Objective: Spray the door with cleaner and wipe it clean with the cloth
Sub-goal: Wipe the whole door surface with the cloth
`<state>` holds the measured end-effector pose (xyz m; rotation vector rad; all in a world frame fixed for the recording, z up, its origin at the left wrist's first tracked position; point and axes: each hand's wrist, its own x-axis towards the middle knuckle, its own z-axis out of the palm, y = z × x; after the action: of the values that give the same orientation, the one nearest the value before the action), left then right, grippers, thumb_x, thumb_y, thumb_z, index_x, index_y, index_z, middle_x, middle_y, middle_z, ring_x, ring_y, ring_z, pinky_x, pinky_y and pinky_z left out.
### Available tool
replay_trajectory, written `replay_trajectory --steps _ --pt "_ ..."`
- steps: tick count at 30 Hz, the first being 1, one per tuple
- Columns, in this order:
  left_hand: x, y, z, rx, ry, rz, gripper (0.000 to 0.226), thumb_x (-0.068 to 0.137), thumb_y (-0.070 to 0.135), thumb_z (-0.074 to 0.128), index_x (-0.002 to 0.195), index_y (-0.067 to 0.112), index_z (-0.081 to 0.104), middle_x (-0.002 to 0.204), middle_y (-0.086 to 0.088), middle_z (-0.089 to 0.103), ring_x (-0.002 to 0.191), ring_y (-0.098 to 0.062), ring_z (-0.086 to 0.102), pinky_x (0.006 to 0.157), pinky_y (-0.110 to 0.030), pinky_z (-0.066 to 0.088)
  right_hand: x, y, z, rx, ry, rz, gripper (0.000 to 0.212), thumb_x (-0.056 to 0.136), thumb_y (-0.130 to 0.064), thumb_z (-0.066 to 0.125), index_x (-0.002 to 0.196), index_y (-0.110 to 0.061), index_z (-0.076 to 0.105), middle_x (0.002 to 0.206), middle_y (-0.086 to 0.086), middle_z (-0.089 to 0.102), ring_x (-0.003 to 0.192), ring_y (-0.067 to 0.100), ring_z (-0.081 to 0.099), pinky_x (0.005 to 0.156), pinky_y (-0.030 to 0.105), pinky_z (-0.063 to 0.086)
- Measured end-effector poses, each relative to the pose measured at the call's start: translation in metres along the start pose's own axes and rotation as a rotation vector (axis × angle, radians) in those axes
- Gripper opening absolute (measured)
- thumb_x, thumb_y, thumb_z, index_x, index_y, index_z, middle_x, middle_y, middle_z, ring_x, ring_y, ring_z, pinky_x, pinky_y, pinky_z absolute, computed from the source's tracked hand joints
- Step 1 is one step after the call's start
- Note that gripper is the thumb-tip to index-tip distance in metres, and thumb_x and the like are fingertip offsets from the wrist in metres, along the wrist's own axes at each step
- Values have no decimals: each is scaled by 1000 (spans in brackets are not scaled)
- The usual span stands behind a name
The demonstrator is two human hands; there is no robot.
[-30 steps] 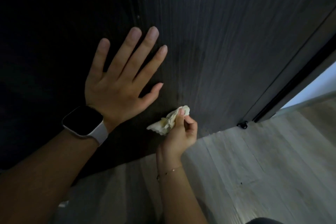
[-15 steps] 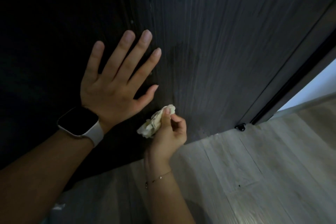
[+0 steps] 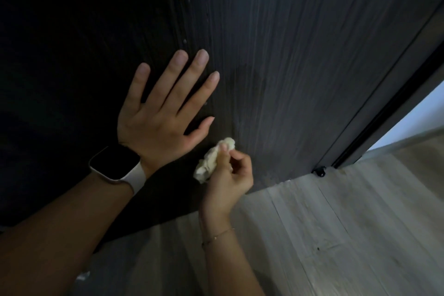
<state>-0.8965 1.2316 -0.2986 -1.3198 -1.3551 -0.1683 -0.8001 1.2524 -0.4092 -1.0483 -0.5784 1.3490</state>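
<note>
Nearest the camera, both forearms reached down toward the foot of the door; a watch [image 3: 114, 163] sat on the left wrist, a thin bracelet [image 3: 217, 236] on the right. The right hand [image 3: 229, 173] had its grip closed round a crumpled pale cloth [image 3: 211, 160], thumb and fingers pinching the wad, its upper end against the door [image 3: 300, 74] low down, near the bottom edge. Just above and beside it the left hand [image 3: 158, 118] lay flat on the dark panel, fingers straight and spread, grasping nothing, apparently bracing. Wiping seemed to be the step in hand. No spray bottle was in view. To do it well, judged from this: open the wad out so more cloth meets the surface, press firmly, and stroke along the vertical grain, overlapping passes down to the bottom edge. The left palm looked likely to leave prints, so that patch would want a pass as well. Beyond the hands, a small black fitting [image 3: 319, 171] stood at the door's bottom corner, where the cloth could snag. Past it, pale plank floor [image 3: 348, 235] ran toward a lit opening. The left part of the door was too dark to judge.
</note>
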Motion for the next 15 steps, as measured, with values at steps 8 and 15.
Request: replay_trajectory --steps 8,15 --pt "1 0 0 1 -3 0 67 93 52 52 151 20 38 156 -6 30 143 -26 27 119 -47 10 26 40 -40 -20 109 191 20 88 1 66 73 -8 57 56 -8 61 51 -3 55 56 18 45" --pt "0 -1 -1 -23 5 8 65 93 51 54 150 21 41 156 -6 31 147 -26 23 119 -46 9 28 50 -46 -54 126 180 18 88 -1 68 75 -7 56 68 7 57 59 5 55 63 27 48"
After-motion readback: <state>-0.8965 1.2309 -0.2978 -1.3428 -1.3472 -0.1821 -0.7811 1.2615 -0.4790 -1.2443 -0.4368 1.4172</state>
